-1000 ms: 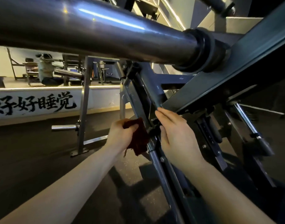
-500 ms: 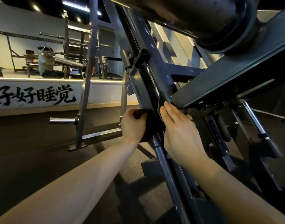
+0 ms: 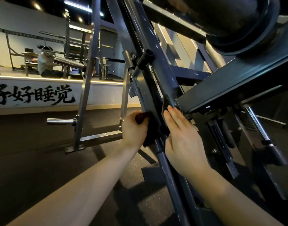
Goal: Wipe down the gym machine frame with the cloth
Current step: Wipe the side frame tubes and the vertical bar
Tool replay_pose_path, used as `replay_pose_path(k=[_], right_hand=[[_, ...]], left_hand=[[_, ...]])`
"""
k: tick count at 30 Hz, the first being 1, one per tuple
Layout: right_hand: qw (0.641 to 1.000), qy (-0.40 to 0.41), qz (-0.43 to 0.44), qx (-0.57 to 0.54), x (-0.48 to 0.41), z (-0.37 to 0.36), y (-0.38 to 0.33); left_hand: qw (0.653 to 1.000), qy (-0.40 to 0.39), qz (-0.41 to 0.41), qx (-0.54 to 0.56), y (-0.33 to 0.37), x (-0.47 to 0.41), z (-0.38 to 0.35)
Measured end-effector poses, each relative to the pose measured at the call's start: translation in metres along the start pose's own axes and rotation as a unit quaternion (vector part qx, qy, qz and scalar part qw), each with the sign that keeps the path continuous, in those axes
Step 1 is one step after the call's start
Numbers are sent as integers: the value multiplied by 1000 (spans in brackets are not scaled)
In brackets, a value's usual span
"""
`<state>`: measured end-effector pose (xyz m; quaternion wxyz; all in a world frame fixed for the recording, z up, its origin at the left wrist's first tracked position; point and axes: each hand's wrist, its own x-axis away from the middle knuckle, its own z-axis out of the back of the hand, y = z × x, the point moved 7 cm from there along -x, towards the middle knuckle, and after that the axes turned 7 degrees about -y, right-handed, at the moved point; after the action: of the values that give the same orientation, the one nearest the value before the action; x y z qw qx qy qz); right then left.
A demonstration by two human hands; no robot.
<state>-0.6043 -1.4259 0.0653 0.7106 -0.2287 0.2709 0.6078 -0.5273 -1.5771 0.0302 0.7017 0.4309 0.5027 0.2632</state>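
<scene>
Cloth [image 3: 142, 119], dark red, sits bunched in the left hand [image 3: 134, 128], which grips it and presses it against the left side of the slanted frame rail [image 3: 157, 69]. On the rail's right side the right hand [image 3: 182, 137] lies flat, fingers straight, on the metal. Beyond the rail, to its left, a chrome peg [image 3: 60, 121] juts out below black wall lettering [image 3: 39, 95].

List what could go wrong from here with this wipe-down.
The right hand lays its fingers at the joint of slanted rail and cross beam; if it shifts, they may be pinched.
The cloth, bunched in the left hand, could snag on rail hardware.
The thick bar overhead is close; a head bump seems possible.
</scene>
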Motion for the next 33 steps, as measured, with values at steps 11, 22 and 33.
replay_pose_path(k=[11, 22, 33], right_hand=[[1000, -18, -11, 7, 1, -1, -1], [1000, -9, -27, 12, 0, 1, -3], [1000, -8, -23, -16, 1, 0, -4]], left_hand=[[994, 27, -41, -98, 17, -37, 13], [989, -112, 73, -55, -11, -1, -3], [987, -143, -18, -66, -5, 12, -3]])
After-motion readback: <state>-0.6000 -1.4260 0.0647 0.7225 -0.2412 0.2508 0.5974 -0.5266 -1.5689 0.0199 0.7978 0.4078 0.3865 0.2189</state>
